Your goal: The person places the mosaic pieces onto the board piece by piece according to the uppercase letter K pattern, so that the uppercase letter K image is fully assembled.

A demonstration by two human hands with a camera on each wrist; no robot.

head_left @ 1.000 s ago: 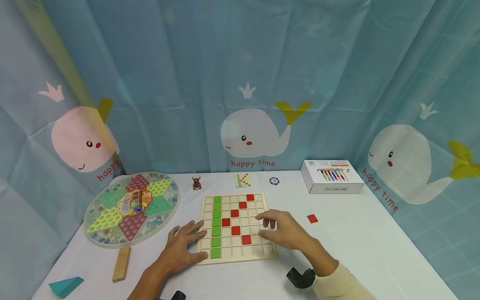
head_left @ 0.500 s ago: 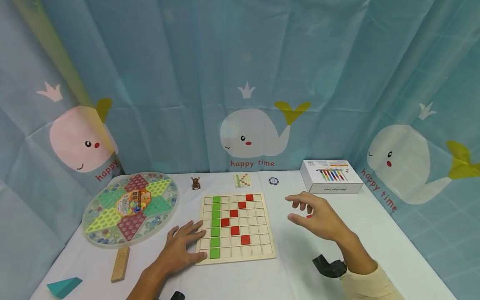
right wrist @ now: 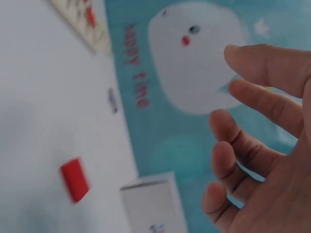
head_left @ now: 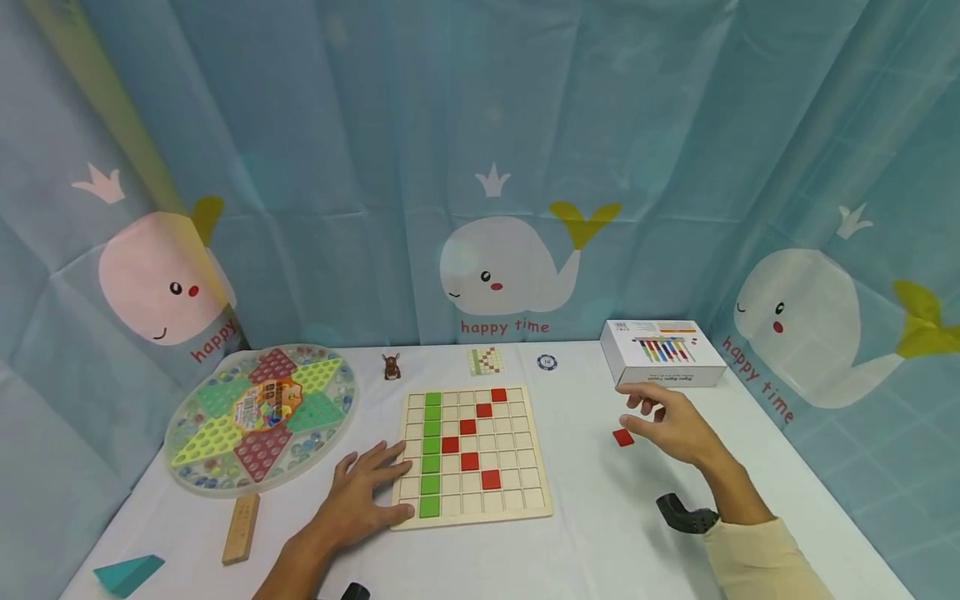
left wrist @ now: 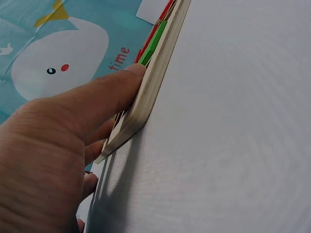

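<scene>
A wooden grid board [head_left: 517, 500] lies flat on the white table, with a column of green square tiles [head_left: 431, 463] and several red square tiles [head_left: 469, 461] set in its cells. My left hand [head_left: 365, 492] rests at the board's left edge, fingers spread; the left wrist view shows its thumb [left wrist: 114, 92] over the rim near a green tile [left wrist: 154, 43]. To the right of the board a loose red tile [head_left: 623, 437] lies on the table. My right hand [head_left: 671, 423] hovers just beside and above it, fingers loosely bent and holding nothing.
A Chinese checkers board [head_left: 262, 417] stands left, near a wooden block [head_left: 242, 529] and a teal wedge [head_left: 129, 575]. Along the back are a brown animal figurine [head_left: 392, 367], a pattern card [head_left: 486, 361], a poker chip [head_left: 547, 362] and a white box [head_left: 663, 354].
My right hand has moved right from over the grid board to beside the loose red tile. The left hand has stayed at the board's edge.
</scene>
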